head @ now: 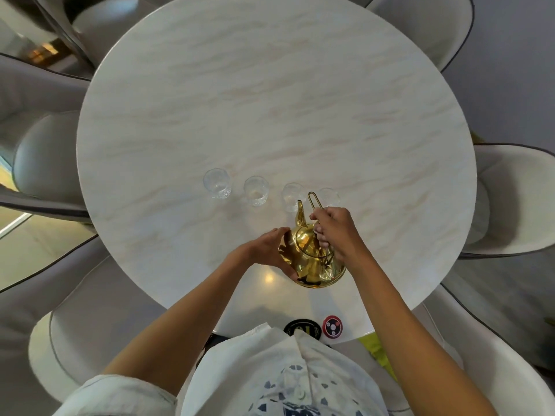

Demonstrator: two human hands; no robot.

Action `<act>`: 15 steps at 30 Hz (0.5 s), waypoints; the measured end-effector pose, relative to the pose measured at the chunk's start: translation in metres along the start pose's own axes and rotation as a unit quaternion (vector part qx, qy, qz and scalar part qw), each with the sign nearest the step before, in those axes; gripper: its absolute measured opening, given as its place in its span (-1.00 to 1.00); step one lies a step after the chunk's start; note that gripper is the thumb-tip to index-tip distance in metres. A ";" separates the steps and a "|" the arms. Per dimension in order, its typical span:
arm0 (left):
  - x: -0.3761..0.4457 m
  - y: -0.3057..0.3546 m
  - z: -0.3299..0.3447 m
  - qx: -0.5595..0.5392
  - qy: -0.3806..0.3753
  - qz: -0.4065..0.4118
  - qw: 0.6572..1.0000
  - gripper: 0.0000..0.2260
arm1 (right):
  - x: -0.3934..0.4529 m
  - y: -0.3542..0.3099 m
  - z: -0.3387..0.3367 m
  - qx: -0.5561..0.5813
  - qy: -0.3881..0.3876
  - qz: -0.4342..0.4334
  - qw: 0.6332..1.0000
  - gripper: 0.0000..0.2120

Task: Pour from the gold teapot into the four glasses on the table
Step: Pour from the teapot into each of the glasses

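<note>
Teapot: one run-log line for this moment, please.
gold teapot tilted | spout toward third glass | right hand on handle | left hand on body

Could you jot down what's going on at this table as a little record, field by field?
surface: round marble-look table, pale chairs around it
teapot: gold teapot near the person's edge, spout toward the glasses
glasses: four clear glasses in a row beyond the teapot; the rightmost partly hidden by the handle
left hand: left hand cupping the teapot's side
right hand: right hand gripping the wire handle
pouring: no stream visible
also there: two round coasters at the near edge
</note>
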State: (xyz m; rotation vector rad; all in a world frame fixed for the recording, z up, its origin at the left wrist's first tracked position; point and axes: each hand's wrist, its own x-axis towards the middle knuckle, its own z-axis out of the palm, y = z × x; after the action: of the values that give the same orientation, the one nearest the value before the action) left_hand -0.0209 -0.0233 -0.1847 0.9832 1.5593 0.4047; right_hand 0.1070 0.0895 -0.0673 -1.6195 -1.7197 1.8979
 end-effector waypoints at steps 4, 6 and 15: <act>-0.006 -0.002 -0.005 -0.035 -0.017 -0.018 0.999 -0.03 | 0.005 -0.010 0.009 -0.013 -0.004 0.006 1.000 -0.82; -0.008 -0.005 -0.006 -0.061 -0.031 -0.022 0.997 -0.04 | 0.009 -0.014 0.012 -0.022 -0.002 0.011 1.000 -0.82; -0.008 -0.015 -0.006 -0.114 -0.053 -0.027 0.992 0.06 | 0.021 -0.020 0.019 -0.029 0.012 0.030 0.999 -0.80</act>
State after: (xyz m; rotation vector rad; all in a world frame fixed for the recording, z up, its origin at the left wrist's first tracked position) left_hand -0.0327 -0.0364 -0.1895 0.7729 1.4062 0.4743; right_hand 0.0737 0.0978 -0.0688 -1.7259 -1.7509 1.8639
